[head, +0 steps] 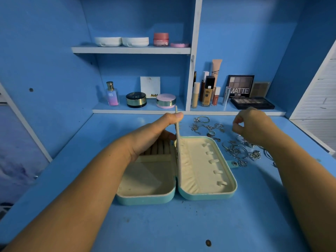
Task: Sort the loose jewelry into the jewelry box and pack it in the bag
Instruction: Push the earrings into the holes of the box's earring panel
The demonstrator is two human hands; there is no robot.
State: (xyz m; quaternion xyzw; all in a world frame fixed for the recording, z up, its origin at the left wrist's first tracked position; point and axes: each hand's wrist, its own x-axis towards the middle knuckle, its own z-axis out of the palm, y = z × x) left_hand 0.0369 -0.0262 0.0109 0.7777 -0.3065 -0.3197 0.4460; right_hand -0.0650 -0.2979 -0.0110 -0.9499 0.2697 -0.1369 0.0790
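Jewelry box [205,194] lies open flat on the blue desk [181,224], teal shell, cream lining, both halves up. Left hand [154,135] grips the box's hinged divider panel [179,151] and stands it on edge over the spine, thumb pressed on the panel's near face, fingers curled behind. Ring rolls [158,148] show in the box's left half under that hand; a row of hook tabs [212,160] runs down the right half. No pieces visible in the open halves. Loose jewelry [236,151], all silver rings, hoops and chains, is scattered just right of the box, from its far corner down to its snap tab [233,163]. Right hand [254,124] hovers over the far part of that scatter, fingers curled in, thumb and forefinger tips close together; whether a piece is between them I cannot tell. Bag not in view. Judgement: sorting has barely begun, and the step in hand is taking one piece. To do it well, hold the panel steady and upright so both halves stay reachable. Lift a single piece clear so no chain drags a neighbour. Rings suit the rolls, chains the tabs.
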